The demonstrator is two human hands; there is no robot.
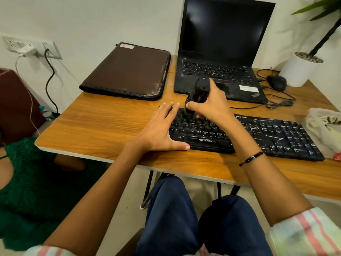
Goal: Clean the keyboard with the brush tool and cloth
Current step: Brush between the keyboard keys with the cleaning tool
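A black keyboard (273, 135) streaked with white dust lies across the front of the wooden table (103, 124). My left hand (162, 130) rests flat on the keyboard's left end, fingers straight and spread, thumb along the front edge. My right hand (212, 104) grips a black brush tool (199, 91) upright, with its lower end down on the upper-left keys. A pale crumpled cloth (324, 124) lies at the table's right edge, just past the keyboard's right end.
An open black laptop (221, 52) stands behind the keyboard. A brown zip folder (129, 71) lies at the back left. A black mouse (276, 82) with its cable and a white plant pot (299, 69) sit at the back right. A person in green sits at the left.
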